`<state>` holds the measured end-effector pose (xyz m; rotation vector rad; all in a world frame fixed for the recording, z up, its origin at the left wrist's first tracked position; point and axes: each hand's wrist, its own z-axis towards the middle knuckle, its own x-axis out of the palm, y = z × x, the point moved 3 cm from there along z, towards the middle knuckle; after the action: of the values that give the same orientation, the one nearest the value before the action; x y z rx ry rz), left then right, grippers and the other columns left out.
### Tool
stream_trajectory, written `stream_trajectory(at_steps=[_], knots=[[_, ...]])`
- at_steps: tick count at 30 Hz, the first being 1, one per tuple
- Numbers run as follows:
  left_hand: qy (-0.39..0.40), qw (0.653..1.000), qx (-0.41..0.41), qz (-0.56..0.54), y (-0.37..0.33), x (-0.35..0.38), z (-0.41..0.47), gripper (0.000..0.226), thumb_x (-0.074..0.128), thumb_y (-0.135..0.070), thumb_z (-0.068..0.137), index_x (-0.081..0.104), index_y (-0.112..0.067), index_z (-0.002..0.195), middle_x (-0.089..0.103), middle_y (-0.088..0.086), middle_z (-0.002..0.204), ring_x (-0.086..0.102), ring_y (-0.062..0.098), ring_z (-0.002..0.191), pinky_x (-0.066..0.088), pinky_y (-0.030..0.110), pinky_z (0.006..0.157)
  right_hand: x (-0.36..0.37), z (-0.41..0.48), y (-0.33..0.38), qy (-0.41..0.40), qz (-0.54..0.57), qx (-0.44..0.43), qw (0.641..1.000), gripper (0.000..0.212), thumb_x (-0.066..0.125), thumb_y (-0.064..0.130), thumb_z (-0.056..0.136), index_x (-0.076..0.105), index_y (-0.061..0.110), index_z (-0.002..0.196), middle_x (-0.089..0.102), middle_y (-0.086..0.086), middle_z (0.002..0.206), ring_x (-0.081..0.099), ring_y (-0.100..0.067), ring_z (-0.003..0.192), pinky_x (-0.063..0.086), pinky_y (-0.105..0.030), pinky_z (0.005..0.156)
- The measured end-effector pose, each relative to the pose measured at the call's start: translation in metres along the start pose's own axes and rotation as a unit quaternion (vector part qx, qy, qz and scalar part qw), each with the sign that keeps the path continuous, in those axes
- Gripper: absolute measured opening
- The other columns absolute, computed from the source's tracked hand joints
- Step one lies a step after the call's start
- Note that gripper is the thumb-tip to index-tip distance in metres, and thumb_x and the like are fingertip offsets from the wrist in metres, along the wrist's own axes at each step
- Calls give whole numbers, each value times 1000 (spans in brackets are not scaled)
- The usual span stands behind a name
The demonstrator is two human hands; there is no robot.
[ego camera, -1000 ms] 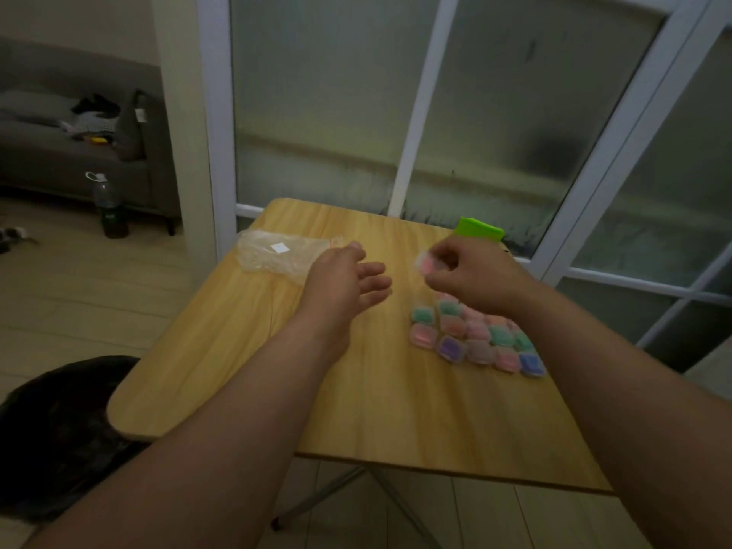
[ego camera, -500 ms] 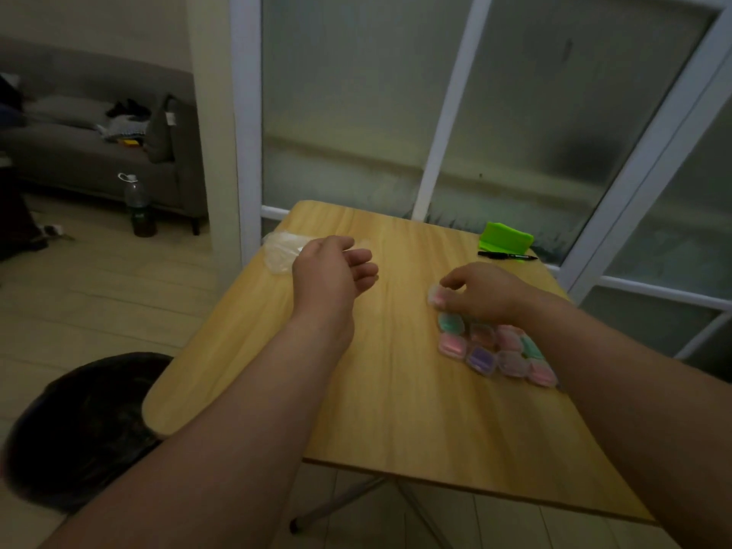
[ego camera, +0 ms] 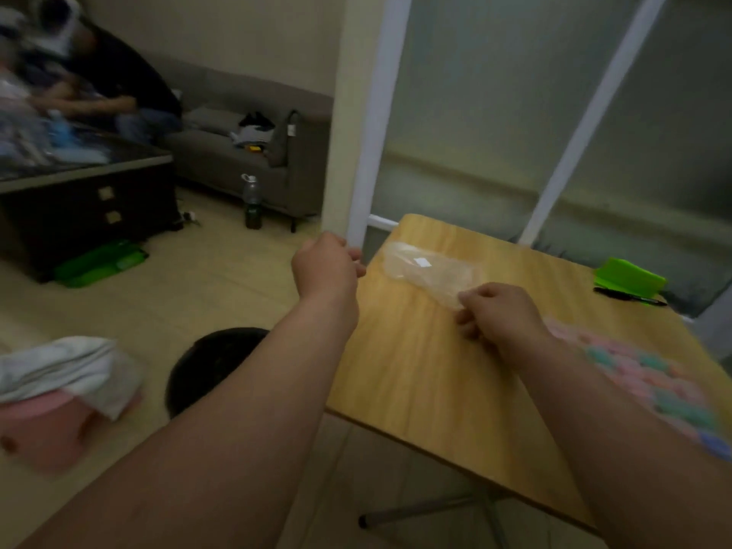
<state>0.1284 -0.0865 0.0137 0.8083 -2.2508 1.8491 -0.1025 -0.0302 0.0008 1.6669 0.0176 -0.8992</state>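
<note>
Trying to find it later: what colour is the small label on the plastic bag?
The label is white, on the clear plastic bag; head view shows it.
</note>
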Motion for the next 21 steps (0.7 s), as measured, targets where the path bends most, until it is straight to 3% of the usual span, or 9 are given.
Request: stream_trajectory(at_steps=[3,6,14,18,21], knots=[[-17,1000,4,24,-18,-41,17,24,48,-19,100,70,-12,107,73,4,87,59,15,61,45,28,60,23,-6,17,-21,-12,-62,998,22,69,31,97,76,17,81,78,-6,79,73,-26,73,63,-51,81],[-50,998,18,33,-38,-88,31,23,48,-18,101,70,-11,105,72,4,88,59,15,64,45,29,59,55,-27,53,-14,-17,-140,990,21,67,30,93,74,16,78,76,-1,74,76,-22,78,61,-58,84],[-115,993,20,-13,-57,-188,64,20,46,-16,94,66,-11,93,71,4,82,57,18,63,40,28,53,145,-85,132,47,-152,-298,941,16,60,27,95,67,18,84,66,-1,78,65,-21,71,57,-42,66],[-127,992,2,-25,-55,-201,80,21,44,-16,94,65,-12,91,70,4,80,56,18,61,39,26,50,195,-89,150,102,-303,-320,892,18,61,27,93,70,13,87,69,-8,82,67,-26,74,63,-47,70],[-126,992,-15,14,-42,-214,98,25,44,-17,99,67,-8,102,75,7,91,57,16,59,39,25,50,235,-83,147,154,-403,-302,850,17,61,27,95,67,14,86,67,-7,83,65,-24,73,56,-35,62]])
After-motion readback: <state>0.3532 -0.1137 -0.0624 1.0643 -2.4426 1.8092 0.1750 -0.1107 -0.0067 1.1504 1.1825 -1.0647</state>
